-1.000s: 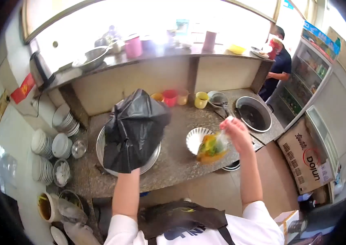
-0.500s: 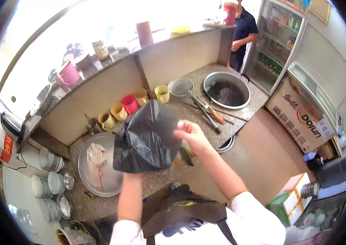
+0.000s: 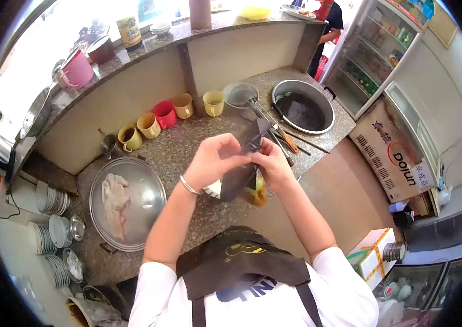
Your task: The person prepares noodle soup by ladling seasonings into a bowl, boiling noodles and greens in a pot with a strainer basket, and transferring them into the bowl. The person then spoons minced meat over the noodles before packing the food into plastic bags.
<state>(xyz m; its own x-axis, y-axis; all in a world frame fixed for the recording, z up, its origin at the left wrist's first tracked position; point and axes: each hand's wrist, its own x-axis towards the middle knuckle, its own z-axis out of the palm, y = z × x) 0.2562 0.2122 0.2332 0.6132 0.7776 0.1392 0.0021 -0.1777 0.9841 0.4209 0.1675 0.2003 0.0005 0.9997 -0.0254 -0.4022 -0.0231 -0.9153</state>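
Fingers pinched, my left hand [image 3: 214, 159] holds the black plastic bag [image 3: 235, 181], with a bracelet on the wrist. Right beside it, my right hand [image 3: 272, 162] is closed on the bag's gathered top. The clear bag of yellow and green food [image 3: 255, 193] hangs below my right hand, partly covered by the black plastic. Behind my left hand shows part of a striped white bowl [image 3: 213, 188]. A large metal lid [image 3: 144, 204] with a pale cloth [image 3: 115, 201] on it lies to the left.
Several cups stand along the back, among them a red cup [image 3: 165, 114]. A strainer [image 3: 241, 95], tongs and a pot of dark liquid [image 3: 303, 107] are at the right. Stacked plates [image 3: 60, 231] line the left wall. A person [image 3: 333, 32] stands beyond the counter.
The black bag came off my left hand, which had been inside it, and is now bunched between both hands. The view has shifted, uncovering the metal lid and cloth.
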